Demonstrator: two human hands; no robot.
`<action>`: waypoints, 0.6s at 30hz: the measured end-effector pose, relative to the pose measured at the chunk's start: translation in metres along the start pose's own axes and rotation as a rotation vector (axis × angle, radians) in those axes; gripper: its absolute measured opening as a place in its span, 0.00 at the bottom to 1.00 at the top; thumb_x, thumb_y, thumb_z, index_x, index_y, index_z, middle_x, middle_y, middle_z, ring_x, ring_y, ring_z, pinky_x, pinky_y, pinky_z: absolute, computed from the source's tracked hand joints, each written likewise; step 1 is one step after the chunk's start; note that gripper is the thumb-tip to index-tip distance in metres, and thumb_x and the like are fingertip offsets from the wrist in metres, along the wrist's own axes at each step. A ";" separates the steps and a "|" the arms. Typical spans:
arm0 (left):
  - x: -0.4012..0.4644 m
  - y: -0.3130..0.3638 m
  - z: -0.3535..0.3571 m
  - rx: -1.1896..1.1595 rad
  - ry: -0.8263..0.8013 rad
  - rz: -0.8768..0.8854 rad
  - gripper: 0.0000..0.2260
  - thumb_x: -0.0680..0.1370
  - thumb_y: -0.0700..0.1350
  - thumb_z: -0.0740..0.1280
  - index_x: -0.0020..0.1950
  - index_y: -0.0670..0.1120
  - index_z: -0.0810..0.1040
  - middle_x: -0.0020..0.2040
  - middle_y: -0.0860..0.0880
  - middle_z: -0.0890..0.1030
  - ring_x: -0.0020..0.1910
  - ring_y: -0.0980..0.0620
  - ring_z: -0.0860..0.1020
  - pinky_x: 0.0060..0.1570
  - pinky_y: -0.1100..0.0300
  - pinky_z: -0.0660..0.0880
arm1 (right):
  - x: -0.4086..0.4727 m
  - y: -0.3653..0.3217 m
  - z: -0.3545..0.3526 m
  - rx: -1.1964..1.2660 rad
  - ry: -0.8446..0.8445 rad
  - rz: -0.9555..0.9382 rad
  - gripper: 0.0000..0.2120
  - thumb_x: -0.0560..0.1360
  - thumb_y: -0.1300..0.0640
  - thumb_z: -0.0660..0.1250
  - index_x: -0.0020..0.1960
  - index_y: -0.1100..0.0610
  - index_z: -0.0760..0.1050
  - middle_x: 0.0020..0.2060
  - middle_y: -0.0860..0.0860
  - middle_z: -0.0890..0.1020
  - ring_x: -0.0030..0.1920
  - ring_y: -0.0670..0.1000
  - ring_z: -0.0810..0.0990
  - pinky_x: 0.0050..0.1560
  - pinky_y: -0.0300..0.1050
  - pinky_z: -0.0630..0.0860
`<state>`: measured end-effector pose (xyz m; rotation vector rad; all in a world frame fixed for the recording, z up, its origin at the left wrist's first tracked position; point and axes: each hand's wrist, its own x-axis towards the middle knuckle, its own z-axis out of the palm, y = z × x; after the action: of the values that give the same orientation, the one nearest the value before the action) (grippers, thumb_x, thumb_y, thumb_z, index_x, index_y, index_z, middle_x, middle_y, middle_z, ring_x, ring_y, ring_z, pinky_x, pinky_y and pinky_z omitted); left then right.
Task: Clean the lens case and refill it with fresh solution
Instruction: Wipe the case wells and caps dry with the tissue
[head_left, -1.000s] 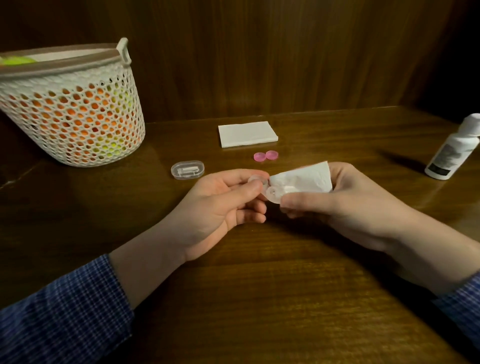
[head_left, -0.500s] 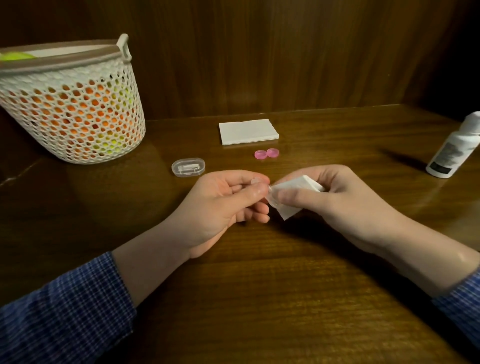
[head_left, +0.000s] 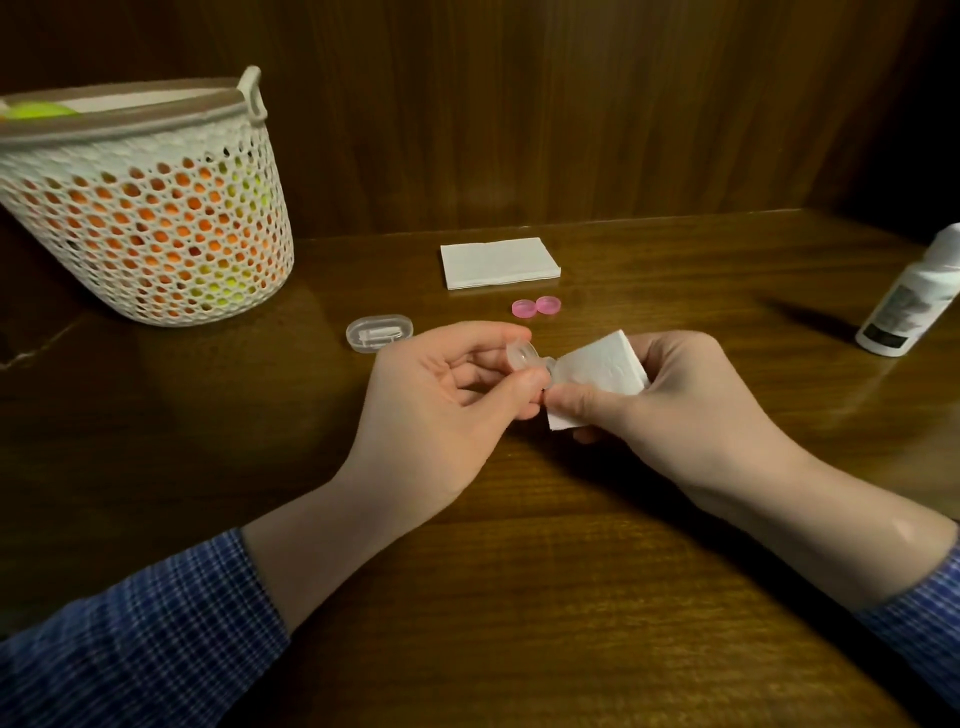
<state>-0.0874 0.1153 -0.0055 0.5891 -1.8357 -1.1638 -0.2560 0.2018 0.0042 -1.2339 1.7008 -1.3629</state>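
Near the bottom of the frame, two arms in blue check sleeves reach over the bare wood counter (head_left: 519, 597). In the middle, the left hand (head_left: 441, 410) has its grip pinched on the clear lens case (head_left: 523, 356). The case is held up off the counter, its long way running left to right, one round cup showing toward the top. The right hand (head_left: 670, 410) has its grip pinched on a folded white tissue (head_left: 597, 371), pressed over the case's right end. Further up lie a small clear box (head_left: 379, 332), two pink caps (head_left: 535, 306) and a napkin stack (head_left: 500, 262). A basket (head_left: 145, 208) stands upper left, a white bottle (head_left: 909, 306) at the right edge.
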 end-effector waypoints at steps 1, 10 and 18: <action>-0.001 0.001 0.000 0.020 0.011 0.015 0.15 0.75 0.34 0.74 0.60 0.43 0.83 0.48 0.50 0.87 0.46 0.53 0.87 0.43 0.58 0.85 | 0.000 0.000 0.002 0.075 0.007 0.053 0.07 0.67 0.53 0.81 0.42 0.54 0.87 0.38 0.49 0.89 0.37 0.49 0.88 0.33 0.38 0.81; 0.000 0.000 0.002 0.031 0.053 0.000 0.14 0.70 0.35 0.79 0.53 0.44 0.84 0.46 0.51 0.87 0.47 0.56 0.87 0.45 0.62 0.84 | 0.001 -0.004 0.005 0.217 0.098 0.109 0.05 0.70 0.57 0.80 0.43 0.54 0.85 0.39 0.50 0.88 0.40 0.50 0.88 0.34 0.38 0.82; 0.001 0.001 0.002 -0.066 0.012 -0.116 0.14 0.71 0.34 0.78 0.52 0.47 0.84 0.47 0.52 0.88 0.47 0.53 0.87 0.44 0.61 0.84 | 0.004 -0.003 -0.005 0.057 0.082 -0.138 0.03 0.77 0.51 0.74 0.47 0.49 0.85 0.44 0.47 0.87 0.46 0.48 0.85 0.39 0.39 0.82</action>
<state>-0.0895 0.1165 -0.0046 0.6706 -1.7657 -1.2897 -0.2614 0.1998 0.0086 -1.2991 1.6454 -1.5523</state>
